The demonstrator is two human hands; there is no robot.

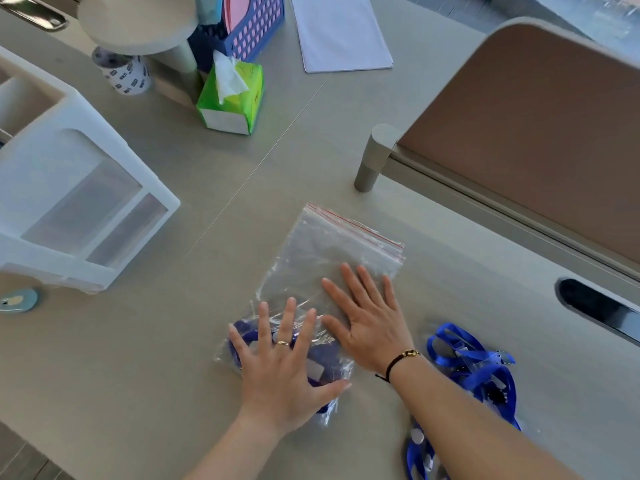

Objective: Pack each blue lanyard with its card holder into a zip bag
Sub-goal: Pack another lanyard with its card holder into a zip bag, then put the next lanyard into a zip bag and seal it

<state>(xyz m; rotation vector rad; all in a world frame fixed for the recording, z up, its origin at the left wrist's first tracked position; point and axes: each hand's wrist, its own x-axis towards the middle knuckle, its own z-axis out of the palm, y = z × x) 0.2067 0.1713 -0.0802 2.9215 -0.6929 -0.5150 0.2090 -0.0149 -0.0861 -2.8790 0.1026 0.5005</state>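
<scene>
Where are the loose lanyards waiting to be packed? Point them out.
In the head view, the loose lanyards lie in a blue heap on the table at lower right, beside the right forearm, right of the zip bag both hands are pressing flat.

A zip bag [332, 265] lies flat on the table [145, 358], near the middle of its near half, its zip edge toward the far right. Inside its near end sits a lanyard [242, 337]. The left hand [284, 372] rests flat on that near end, over the lanyard; the right hand [370, 320] lies flat on the bag just beyond and to the right. A heap of lanyards [478, 368] lies on the table right of the bag, partly under the right forearm, reaching to the near edge. A drawer unit [76, 188] stands at the left edge. A tissue box [232, 98] stands behind the bag, toward the far edge, with a paper sheet [339, 32] farther right of it.
</scene>
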